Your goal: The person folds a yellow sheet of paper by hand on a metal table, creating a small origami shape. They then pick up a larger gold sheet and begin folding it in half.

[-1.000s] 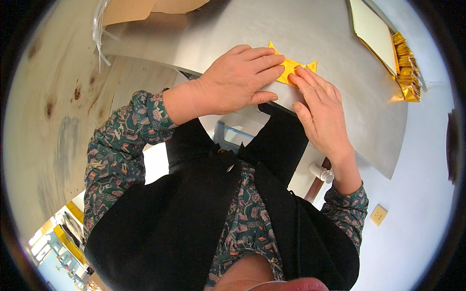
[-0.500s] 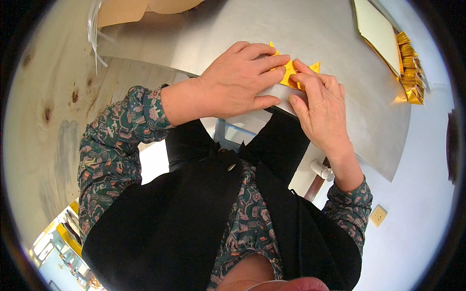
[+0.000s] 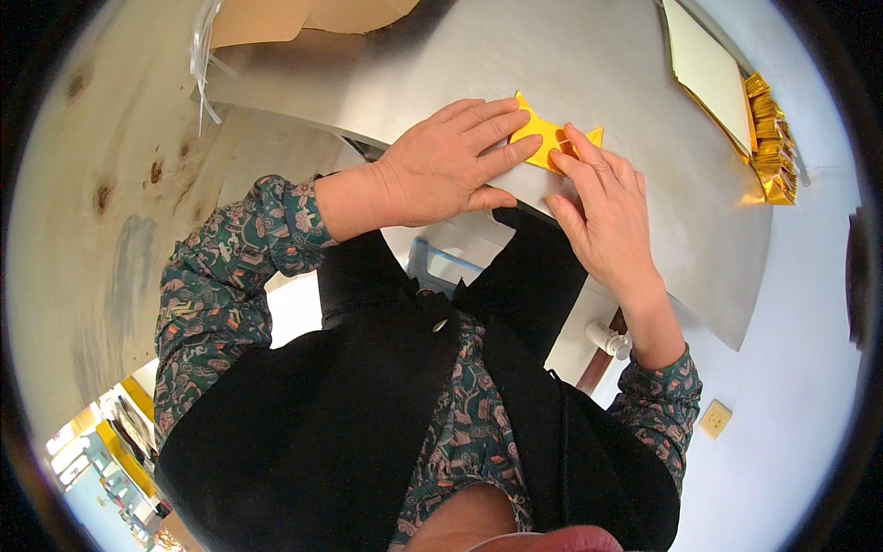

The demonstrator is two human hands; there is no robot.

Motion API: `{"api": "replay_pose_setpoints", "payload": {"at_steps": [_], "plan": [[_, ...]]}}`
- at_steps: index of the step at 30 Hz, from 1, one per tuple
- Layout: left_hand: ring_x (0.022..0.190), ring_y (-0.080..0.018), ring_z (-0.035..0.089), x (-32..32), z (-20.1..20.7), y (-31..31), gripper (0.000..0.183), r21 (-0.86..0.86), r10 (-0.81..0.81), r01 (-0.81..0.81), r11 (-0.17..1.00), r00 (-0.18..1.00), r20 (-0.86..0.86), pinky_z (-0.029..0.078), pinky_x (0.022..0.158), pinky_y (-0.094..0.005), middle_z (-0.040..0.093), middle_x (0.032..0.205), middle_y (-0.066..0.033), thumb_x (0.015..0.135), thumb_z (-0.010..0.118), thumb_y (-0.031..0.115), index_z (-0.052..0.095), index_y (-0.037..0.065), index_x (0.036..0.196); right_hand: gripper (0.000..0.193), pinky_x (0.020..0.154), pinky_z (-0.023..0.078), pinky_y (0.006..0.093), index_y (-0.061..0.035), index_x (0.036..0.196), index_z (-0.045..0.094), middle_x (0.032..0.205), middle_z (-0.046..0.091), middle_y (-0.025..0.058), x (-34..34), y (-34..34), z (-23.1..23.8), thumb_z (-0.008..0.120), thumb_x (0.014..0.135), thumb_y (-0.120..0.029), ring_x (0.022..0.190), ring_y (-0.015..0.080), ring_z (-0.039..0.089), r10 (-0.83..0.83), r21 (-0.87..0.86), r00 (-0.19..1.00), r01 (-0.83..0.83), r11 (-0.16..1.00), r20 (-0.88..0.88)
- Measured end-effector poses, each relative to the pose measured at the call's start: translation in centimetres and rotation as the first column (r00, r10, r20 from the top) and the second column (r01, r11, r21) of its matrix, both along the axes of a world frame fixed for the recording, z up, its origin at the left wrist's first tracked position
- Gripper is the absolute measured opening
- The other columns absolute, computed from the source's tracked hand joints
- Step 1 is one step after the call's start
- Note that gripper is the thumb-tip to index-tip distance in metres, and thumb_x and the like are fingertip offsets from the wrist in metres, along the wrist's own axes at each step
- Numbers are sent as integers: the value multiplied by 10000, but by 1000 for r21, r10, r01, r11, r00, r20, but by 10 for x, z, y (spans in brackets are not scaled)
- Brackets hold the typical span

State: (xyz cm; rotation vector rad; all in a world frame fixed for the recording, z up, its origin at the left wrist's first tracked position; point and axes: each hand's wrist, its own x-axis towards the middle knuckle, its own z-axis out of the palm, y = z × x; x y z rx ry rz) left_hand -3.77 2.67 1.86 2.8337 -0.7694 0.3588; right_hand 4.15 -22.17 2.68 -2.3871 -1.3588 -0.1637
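A small piece of gold foil paper (image 3: pixel 542 138), folded so that pointed corners stick up at its two ends, lies near the front edge of the smooth grey tabletop (image 3: pixel 685 235). My left hand (image 3: pixel 451 161) rests palm down at its left side, fingers stretched and tips on the foil, thumb apart. On the right end, my right hand (image 3: pixel 609 216) touches the foil with bent fingertips; its thumb stands away from the paper. Neither hand is wrapped round it. Parts of the foil are hidden under the fingers.
At the far right lies a pad of cream sheets (image 3: pixel 713 78) beside a bunched row of folded gold foil pieces (image 3: pixel 774 138). Brown cardboard (image 3: pixel 262 20) and white plastic strips (image 3: pixel 200 64) sit at the far left, above a wooden board (image 3: pixel 87 248).
My left hand has slid slightly down and left, uncovering more of the gold foil. The right fingers have shifted a little on its right end. The whole view has moved slightly.
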Motion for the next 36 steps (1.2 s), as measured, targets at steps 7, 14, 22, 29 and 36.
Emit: {"api": "replay_pose_setpoints", "payload": {"at_steps": [7,14,22,29,36], "plan": [[1383,-345,428,-5,2,0,724,46,68,-71,996,996,61,371,1138,-473,467,1502,-147,922,604,598,512,139,1474,431,986,415,390,-123,1288,651,1452,570,30,0,0,2,705,908,-318,1230,257,538,3,-4,1000,-3,1000,21],[1273,-327,516,5,8,1,575,-18,113,-112,994,990,81,430,1061,-458,573,1417,-105,911,650,520,624,110,1313,428,967,415,380,-132,1286,659,1439,582,24,-1,0,2,708,901,-313,1223,247,542,5,-3,999,-5,1000,35],[1112,-266,606,30,4,4,263,60,83,-97,994,977,197,517,929,-370,660,1282,-29,906,668,251,657,112,1129,410,942,421,385,-135,1269,663,1432,590,17,0,0,3,702,901,-312,1215,243,548,20,10,999,-20,1000,38],[1204,-256,562,17,6,-3,235,41,192,-199,979,973,125,476,974,-389,639,1332,-42,951,655,262,649,128,1144,414,935,421,389,-137,1272,659,1440,585,13,-1,0,3,701,898,-309,1220,243,545,15,8,1000,-16,1000,25],[1228,-257,539,19,8,-1,348,45,241,-244,969,968,75,439,988,-413,659,1298,-47,961,652,379,644,118,1192,410,931,421,389,-139,1270,659,1438,587,19,-2,-2,2,696,902,-316,1218,245,546,21,19,1000,-21,1000,21]]}}
